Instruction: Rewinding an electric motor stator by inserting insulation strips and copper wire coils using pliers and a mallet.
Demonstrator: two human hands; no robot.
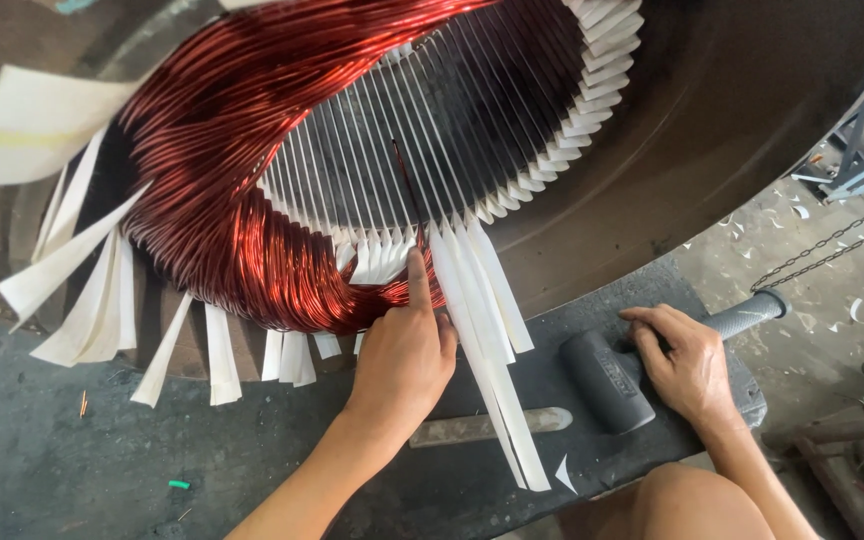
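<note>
Pressing with an outstretched forefinger, the person's left hand [404, 358] bears on the copper winding [252, 200] just where the red wire bundle dips toward the slots of the big stator core [452, 110]; the other fingers are curled into the palm and hold nothing, so only the fingertip touches the wire. Long strips of white insulating paper [487, 330] fan out of the slots just beside that finger and trail down over the dark block [512, 380] in front of the machine, and shorter strips stick out all along the lower left edge of the coil. The winding itself sits in the lower left part of the core, sweeping up from the finger in a thick glossy arc, while the slots to the right show only their paper liners. Over to the right, well apart from the coil, the right hand [687, 365] lies flat and loose on a grey rubber mallet [607, 380] that rests on the block, fingers draped over the handle near the head rather than wrapped around it. A pale wooden stick [472, 427] lies on the block between the two hands, partly under the paper strips. A chain [832, 245] hangs across the littered concrete floor [822, 340] at the far right, and the person's bare knee shows at the bottom.
</note>
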